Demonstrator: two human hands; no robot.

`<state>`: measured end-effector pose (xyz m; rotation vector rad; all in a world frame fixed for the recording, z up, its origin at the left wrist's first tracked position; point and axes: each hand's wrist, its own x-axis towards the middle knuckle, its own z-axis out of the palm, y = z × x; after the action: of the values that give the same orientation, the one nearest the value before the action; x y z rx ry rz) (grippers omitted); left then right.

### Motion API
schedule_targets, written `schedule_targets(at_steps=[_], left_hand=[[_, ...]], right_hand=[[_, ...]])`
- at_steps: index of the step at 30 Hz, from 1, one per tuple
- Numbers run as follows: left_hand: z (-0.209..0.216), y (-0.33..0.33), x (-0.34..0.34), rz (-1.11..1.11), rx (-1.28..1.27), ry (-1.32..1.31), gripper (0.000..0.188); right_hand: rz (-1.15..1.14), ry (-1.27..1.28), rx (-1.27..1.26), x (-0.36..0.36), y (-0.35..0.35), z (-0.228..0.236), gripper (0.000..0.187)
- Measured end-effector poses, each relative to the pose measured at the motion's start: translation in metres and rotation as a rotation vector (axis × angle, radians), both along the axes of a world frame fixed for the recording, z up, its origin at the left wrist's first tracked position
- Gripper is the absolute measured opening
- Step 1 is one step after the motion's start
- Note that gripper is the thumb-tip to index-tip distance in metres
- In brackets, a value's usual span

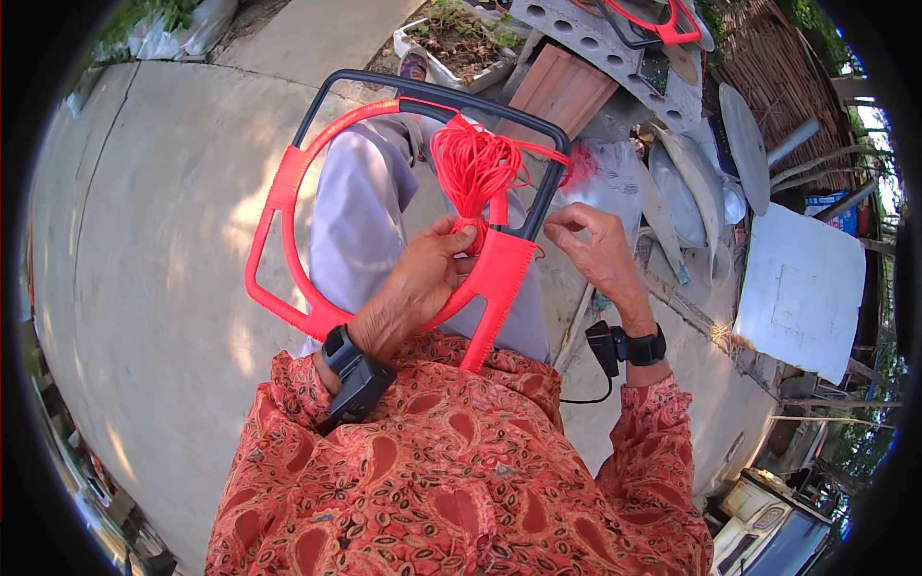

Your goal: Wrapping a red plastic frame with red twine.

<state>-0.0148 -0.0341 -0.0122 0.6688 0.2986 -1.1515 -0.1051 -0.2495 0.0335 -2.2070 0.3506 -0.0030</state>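
Note:
Across my lap rests a rounded black frame (322,104) with an inner ring, much of it tightly wrapped in red cord (279,197). The upper side and top right corner show bare black. My left hand (429,272) is closed around the lower end of a hank of red cord (475,168), thumb on top, against the frame's right part. Just outside the frame's right side, my right hand (597,252) is raised with thumb and forefinger pinched together. A short loop of cord shows near those fingertips; whether they hold a strand is too fine to see.
Another red-wrapped frame (672,29) lies at the top right on a grey slab with holes (567,34). Nearby are a planter box (461,72), reddish hollow bricks (557,91), a white board (802,283) and a clear plastic bag (610,178). Concrete ground (163,240) stretches left.

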Motion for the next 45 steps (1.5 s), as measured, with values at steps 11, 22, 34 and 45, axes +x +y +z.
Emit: schedule_targets(at_steps=[11,22,34,45], left_hand=[[0.008,-0.01,0.0,-0.094,-0.013,-0.007,0.029],[0.011,-0.005,-0.001,-0.044,-0.066,0.071,0.026],[0.01,-0.012,-0.002,-0.07,0.061,-0.084,0.022],[0.007,-0.009,-0.001,-0.013,0.031,-0.078,0.021]], right_hand=[[0.095,-0.009,0.668,0.009,0.034,-0.041,0.051],[-0.269,0.015,0.274,-0.042,-0.018,-0.023,0.034],[-0.061,-0.585,1.721,-0.05,-0.006,0.049,0.039],[-0.689,0.414,-0.133,-0.267,-0.089,-0.038,0.031]])
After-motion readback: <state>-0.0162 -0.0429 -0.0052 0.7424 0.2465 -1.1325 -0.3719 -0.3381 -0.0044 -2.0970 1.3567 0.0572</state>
